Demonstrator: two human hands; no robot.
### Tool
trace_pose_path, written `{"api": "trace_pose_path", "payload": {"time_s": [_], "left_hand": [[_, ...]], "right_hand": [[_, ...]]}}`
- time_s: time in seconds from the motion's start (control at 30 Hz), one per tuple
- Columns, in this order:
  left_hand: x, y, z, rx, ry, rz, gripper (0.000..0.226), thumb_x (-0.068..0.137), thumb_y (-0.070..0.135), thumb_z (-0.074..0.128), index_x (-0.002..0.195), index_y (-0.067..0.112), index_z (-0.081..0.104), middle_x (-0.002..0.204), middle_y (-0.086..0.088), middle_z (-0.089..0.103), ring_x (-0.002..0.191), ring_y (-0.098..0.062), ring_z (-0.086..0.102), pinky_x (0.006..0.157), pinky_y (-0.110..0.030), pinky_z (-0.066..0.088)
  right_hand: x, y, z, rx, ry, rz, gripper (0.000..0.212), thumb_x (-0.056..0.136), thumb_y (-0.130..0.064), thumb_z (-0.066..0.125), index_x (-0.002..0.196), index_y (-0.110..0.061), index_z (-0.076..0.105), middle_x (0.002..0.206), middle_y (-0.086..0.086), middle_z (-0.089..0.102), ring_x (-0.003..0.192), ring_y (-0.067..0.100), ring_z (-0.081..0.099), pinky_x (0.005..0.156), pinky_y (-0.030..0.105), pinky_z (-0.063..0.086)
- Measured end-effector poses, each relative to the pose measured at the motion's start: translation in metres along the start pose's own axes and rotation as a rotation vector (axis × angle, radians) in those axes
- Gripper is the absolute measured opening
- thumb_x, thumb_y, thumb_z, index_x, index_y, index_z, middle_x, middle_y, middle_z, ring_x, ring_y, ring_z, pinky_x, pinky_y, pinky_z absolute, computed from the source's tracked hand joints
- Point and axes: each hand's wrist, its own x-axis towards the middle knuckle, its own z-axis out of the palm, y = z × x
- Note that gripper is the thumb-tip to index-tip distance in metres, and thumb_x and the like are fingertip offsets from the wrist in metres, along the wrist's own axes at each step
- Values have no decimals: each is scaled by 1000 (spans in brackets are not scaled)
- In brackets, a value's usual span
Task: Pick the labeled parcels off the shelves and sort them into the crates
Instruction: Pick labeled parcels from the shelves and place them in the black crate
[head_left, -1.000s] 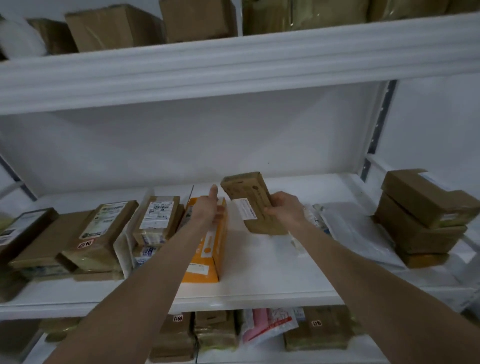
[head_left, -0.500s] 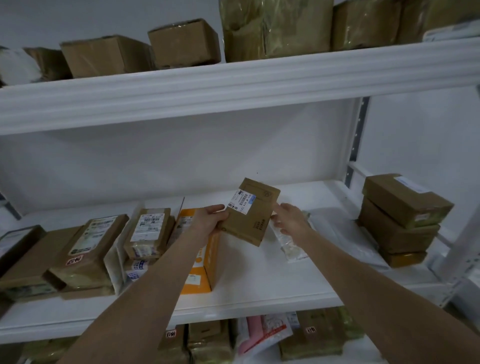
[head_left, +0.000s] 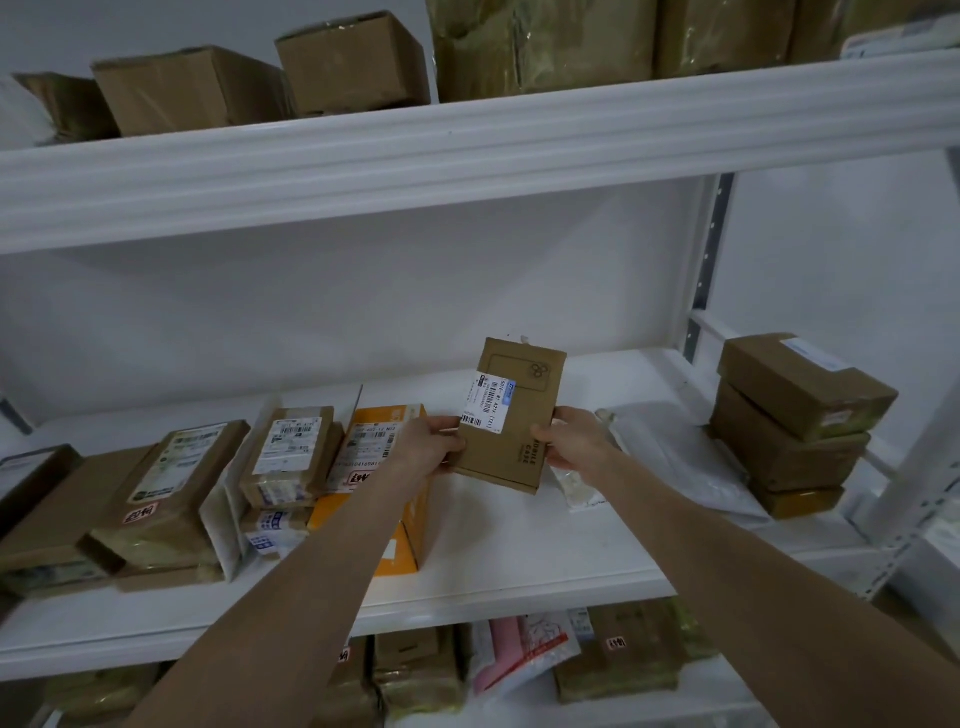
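Change: since half a second ago the flat parcel (head_left: 511, 415) has turned more upright, label facing the camera.
Parcel: held above the middle shelf (head_left: 519, 561), clear of it.
Left hand (head_left: 431, 449): clasps its left edge.
Right hand (head_left: 569, 441): clasps its right edge.
Middle shelf: orange box (head_left: 400, 540) left of the parcel; three stacked brown boxes (head_left: 795, 415) at the right end.
Top shelf (head_left: 467, 150): cardboard boxes (head_left: 260, 78) in a row.

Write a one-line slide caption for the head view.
Both hands, left hand and right hand, hold a labeled brown parcel upright above the white middle shelf.
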Motion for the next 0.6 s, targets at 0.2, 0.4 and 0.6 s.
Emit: {"api": "trace_pose_path", "payload": {"time_s": [0.2, 0.4, 0.6], "left_hand": [[4, -2, 18, 335, 202, 8, 32, 89, 2, 51, 118, 10, 63, 105, -14, 66, 93, -27, 64, 70, -32, 53], [5, -24, 52, 465, 70, -125, 19, 91, 6, 49, 102, 7, 64, 97, -13, 66, 86, -29, 67, 72, -39, 59], [-3, -25, 73, 613, -76, -45, 39, 91, 5, 49, 129, 9, 57, 129, -15, 58, 117, -31, 56, 93, -32, 48]], "right_hand": [[10, 12, -3, -504, 141, -102, 51, 97, -13, 47, 146, -20, 35, 141, 9, 47, 114, 23, 55, 87, 28, 46], [9, 31, -5, -692, 79, -110, 51, 94, -11, 46, 143, -23, 40, 149, 8, 36, 131, 29, 42, 100, 34, 40], [4, 32, -2, -766, 78, -92, 54, 97, -18, 46, 149, -25, 31, 151, 8, 31, 133, 32, 38, 103, 40, 38]]}}
